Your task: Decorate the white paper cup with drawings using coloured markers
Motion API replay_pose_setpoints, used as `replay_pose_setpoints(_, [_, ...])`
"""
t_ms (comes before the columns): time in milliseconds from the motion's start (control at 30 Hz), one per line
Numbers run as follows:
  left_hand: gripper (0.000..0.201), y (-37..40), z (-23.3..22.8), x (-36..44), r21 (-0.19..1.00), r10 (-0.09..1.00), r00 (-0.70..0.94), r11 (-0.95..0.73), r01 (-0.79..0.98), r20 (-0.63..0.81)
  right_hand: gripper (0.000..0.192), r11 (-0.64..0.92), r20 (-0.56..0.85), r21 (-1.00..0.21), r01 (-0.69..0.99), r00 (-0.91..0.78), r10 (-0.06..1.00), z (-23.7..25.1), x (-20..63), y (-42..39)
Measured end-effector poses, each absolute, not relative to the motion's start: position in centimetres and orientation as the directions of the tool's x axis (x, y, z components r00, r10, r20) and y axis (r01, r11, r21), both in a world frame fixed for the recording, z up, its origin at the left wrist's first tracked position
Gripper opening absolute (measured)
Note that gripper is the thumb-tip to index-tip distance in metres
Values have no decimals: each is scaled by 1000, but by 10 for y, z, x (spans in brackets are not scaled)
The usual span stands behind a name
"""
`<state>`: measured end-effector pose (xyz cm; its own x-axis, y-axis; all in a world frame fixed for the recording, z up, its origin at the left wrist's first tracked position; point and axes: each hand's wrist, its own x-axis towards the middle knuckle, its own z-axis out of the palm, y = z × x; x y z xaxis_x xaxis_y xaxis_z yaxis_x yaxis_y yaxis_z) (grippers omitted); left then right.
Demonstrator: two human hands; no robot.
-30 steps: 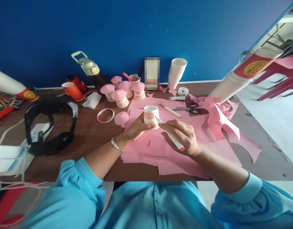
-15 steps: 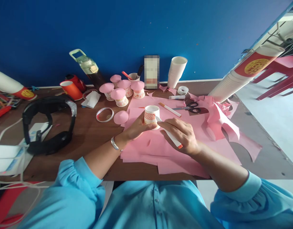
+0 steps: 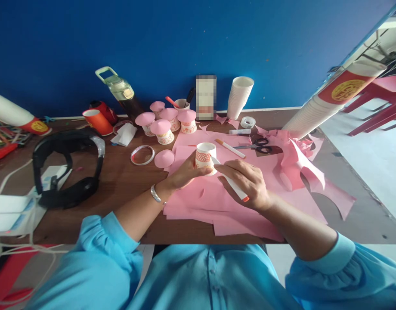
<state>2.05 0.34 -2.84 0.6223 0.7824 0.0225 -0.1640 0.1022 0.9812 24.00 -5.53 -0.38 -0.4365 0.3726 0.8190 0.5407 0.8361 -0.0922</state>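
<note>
Steadying the paper cup [image 3: 205,157] is your left hand [image 3: 185,173], fingers wrapped round its near side so it stays put on the pink paper [image 3: 230,202] while you work on it. Your right hand [image 3: 248,183] is clenched on a white stick w/ an orange end [image 3: 232,183], prob. a glue stick or marker, can't tell which; its white tip touches the cup wall on the right, low down. Holding it slanted like a pen lets the tip meet the cup's side while your palm rests on the paper.

The cup stands mouth up, approx. mid-table, on top of the paper stack, which keeps whatever you apply off the brown table [image 3: 120,181].

Relative to the cup:
- Left, just off the paper: a loose pink cap [image 3: 164,158], and left of that a tape ring [image 3: 142,155].
- Behind-left: 4 finished cups w/ pink caps [image 3: 162,131], grouped out of your way.
- Behind-right: a 2nd white stick [image 3: 229,148], scissors [image 3: 258,146], a tape roll [image 3: 247,122], all within reach.
- Further behind: a stack of white cups [image 3: 239,97] by the blue wall [image 3: 185,38].
- Right: curled pink offcuts [image 3: 298,161].
- Far left: black headphones [image 3: 67,165].
</note>
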Motion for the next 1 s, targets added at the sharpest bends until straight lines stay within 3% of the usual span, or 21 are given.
replay_pose_setpoints(200, [35, 3, -25, 21, 963, 800, 599, 142, -229, 24, 43, 795, 856, -64, 603, -376, 354, -2, 241, -55])
replay_pose_setpoints(500, [44, 6, -27, 23, 934, 858, 513, 156, -320, 32, 46, 713, 785, -171, 680, -343, 515, -15, 238, -44])
replay_pose_setpoints(800, [41, 10, -36, 10, 872, 727, 685, 313, -377, 36, 87, 800, 800, -273, 534, -336, 497, -18, 237, -32])
replay_pose_setpoints(1000, [55, 9, -36, 9, 880, 708, 706, 342, -331, -9, 82, 817, 782, -286, 501, -371, 502, -23, 235, -29])
